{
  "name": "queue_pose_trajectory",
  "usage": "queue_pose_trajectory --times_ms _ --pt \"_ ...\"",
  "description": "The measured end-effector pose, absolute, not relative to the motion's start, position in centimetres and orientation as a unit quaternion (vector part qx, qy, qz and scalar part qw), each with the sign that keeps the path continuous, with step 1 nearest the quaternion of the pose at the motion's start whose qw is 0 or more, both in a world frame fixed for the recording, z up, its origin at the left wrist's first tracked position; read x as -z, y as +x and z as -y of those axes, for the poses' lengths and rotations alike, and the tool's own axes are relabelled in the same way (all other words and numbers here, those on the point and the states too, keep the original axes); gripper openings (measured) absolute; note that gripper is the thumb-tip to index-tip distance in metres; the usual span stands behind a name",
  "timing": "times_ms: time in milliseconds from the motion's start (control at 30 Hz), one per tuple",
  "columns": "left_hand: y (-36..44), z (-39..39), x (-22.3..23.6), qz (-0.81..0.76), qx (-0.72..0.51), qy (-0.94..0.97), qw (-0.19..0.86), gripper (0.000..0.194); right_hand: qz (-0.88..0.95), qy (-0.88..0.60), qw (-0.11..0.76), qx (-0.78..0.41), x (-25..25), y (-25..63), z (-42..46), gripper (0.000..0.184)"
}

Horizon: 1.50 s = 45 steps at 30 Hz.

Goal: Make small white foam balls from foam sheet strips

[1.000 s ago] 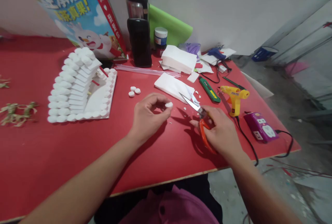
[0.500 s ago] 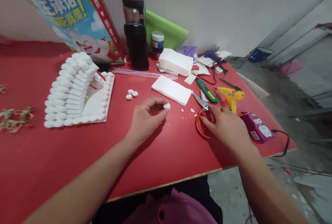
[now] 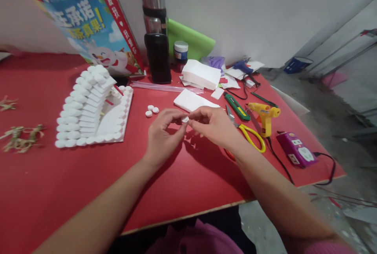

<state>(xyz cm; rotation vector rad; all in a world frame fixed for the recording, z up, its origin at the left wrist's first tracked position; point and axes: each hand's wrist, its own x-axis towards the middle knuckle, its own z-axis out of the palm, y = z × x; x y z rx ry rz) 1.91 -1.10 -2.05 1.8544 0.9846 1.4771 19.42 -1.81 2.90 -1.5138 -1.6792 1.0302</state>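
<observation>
Above the red tabletop [image 3: 165, 203], from the head view, I can see both hands brought close together in front of the person. The left hand [image 3: 161, 132] pinches a small white piece [image 3: 185, 119] between thumb and fingers, just over the surface. The right hand [image 3: 213, 122] has its thumb and fingertips drawn in at the piece's right edge; whether they grip it too, I cannot tell. Just behind lies a folded white sheet [image 3: 191, 100]. Near the left hand sit three white discs [image 3: 150, 108], and further left stands a white stepped model [image 3: 110, 123]. Scissors [image 3: 241, 127] lie partly behind the right forearm, between it and a green cutter [image 3: 236, 105].
</observation>
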Motion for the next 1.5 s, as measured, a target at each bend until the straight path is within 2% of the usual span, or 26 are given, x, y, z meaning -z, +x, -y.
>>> queue_pose_trajectory --times_ms 233,467,800,1100,1333,1500 --pt "2.1 1.1 2.0 -0.375 -0.54 0.7 0.278 0.008 0.564 -0.568 0.387 -0.458 -0.9 19.3 1.9 0.014" --pt "2.3 1.4 2.2 -0.419 -0.502 0.658 0.374 0.01 0.563 -0.563 0.376 -0.474 -0.5 20.1 1.8 0.008" --pt "2.3 1.3 2.2 -0.414 -0.498 0.67 0.362 0.01 0.582 -0.576 0.383 -0.428 -0.1 20.0 2.1 0.007" --pt "2.5 1.4 1.8 -0.444 -0.479 0.503 0.566 0.024 0.554 -0.557 0.388 -0.482 -0.6 20.4 1.5 0.008" --pt "2.4 1.0 2.1 -0.436 -0.46 0.423 0.648 0.03 0.498 -0.534 0.406 -0.55 -0.6 20.6 1.4 0.008" --pt "2.4 1.0 2.0 -0.447 -0.451 0.363 0.683 0.032 0.492 -0.512 0.436 -0.554 -0.7 20.6 1.4 0.014"
